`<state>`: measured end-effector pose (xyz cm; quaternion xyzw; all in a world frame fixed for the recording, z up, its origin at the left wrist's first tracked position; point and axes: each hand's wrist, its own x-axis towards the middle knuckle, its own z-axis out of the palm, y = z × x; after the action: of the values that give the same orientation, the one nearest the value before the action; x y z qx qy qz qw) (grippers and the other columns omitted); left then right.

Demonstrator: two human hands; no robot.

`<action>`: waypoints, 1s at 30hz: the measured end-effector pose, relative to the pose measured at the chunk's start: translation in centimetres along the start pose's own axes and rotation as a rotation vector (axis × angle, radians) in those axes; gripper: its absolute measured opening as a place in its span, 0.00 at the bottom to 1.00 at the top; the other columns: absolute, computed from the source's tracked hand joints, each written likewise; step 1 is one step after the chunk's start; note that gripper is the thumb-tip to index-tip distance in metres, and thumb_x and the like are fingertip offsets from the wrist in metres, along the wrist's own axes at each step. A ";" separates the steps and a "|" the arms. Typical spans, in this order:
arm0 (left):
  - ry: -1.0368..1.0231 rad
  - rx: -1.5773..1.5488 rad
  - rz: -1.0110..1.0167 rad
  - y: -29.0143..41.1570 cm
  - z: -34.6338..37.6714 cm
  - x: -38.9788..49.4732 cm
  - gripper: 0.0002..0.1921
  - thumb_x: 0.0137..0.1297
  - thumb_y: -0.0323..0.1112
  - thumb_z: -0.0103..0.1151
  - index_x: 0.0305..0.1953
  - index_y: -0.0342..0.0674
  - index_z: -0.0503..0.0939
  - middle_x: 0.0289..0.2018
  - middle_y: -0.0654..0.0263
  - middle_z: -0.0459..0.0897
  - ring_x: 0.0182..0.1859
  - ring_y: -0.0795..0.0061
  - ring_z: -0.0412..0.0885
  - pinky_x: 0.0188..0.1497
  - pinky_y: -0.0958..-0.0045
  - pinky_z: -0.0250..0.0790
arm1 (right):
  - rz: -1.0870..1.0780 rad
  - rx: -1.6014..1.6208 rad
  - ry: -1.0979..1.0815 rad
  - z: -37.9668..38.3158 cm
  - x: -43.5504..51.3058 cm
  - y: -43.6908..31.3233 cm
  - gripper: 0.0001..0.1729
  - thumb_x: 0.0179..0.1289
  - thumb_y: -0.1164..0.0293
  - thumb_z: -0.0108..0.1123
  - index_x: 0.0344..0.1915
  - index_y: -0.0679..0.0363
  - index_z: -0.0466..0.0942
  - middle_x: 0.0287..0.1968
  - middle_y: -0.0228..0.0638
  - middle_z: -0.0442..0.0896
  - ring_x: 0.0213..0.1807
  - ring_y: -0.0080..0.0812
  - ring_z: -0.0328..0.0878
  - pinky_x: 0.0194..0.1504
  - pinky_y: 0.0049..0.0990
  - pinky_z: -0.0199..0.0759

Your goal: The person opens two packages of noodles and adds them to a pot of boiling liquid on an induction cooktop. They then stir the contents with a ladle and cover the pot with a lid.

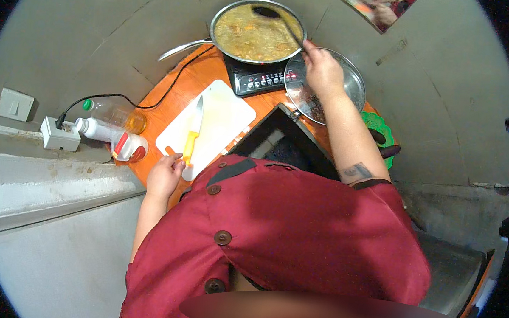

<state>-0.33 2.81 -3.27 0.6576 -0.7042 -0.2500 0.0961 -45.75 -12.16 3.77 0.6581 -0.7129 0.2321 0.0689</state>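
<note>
A steel frying pan [257, 33] full of bubbling yellowish food stands on a black induction cooktop [261, 76]. My right hand [325, 72] is closed round the handle of a dark ladle or spoon [266, 12], whose bowl is at the far side of the pan. Below that hand lies a glass lid [350, 83] with a metal rim. On a white cutting board [236, 108] rests a knife [194, 129] with a yellow handle. My left hand [165, 174] is by the board's near left edge, its fingers close to a small orange piece [170, 151]; whether it grips this is unclear.
Several bottles and jars, one a clear bottle [114, 114] with a green cap, stand left of the board. A black cord [170, 92] runs to a wall socket [60, 134]. A dark-framed tray or box [283, 139] is before me; a green basket [376, 121] holds dark vegetables at right.
</note>
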 end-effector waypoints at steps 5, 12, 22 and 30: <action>-0.057 0.071 0.077 2.5 0.2 2.6 0.17 0.70 0.44 0.62 0.54 0.43 0.85 0.40 0.55 0.86 0.43 0.57 0.85 0.47 0.58 0.77 | 0.005 0.140 0.107 1.2 -2.0 1.1 0.24 0.67 0.69 0.62 0.64 0.45 0.79 0.48 0.42 0.86 0.48 0.49 0.84 0.49 0.44 0.79; -0.158 0.135 0.383 11.3 1.8 7.5 0.15 0.69 0.45 0.61 0.52 0.47 0.86 0.38 0.56 0.85 0.42 0.54 0.86 0.48 0.57 0.78 | -0.022 0.135 0.039 2.2 -2.5 2.7 0.24 0.68 0.68 0.60 0.64 0.44 0.79 0.39 0.37 0.84 0.42 0.46 0.85 0.44 0.49 0.77; -0.312 0.161 0.798 23.4 6.5 11.2 0.15 0.70 0.45 0.59 0.53 0.48 0.84 0.43 0.56 0.86 0.48 0.52 0.85 0.51 0.56 0.78 | -0.053 0.209 0.109 0.8 -3.7 6.9 0.21 0.67 0.66 0.64 0.60 0.42 0.83 0.35 0.40 0.83 0.37 0.47 0.84 0.40 0.43 0.79; -0.319 0.233 0.910 29.6 10.1 14.2 0.21 0.71 0.43 0.58 0.62 0.45 0.77 0.52 0.49 0.83 0.52 0.46 0.83 0.55 0.51 0.77 | 0.716 1.652 -0.198 -3.7 -6.3 13.1 0.21 0.75 0.67 0.59 0.64 0.61 0.76 0.30 0.25 0.75 0.20 0.14 0.57 0.21 0.15 0.49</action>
<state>-32.72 -8.43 -0.51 0.2435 -0.9490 -0.1998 0.0123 -58.39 -4.56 1.33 0.2537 -0.4840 0.6197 -0.5634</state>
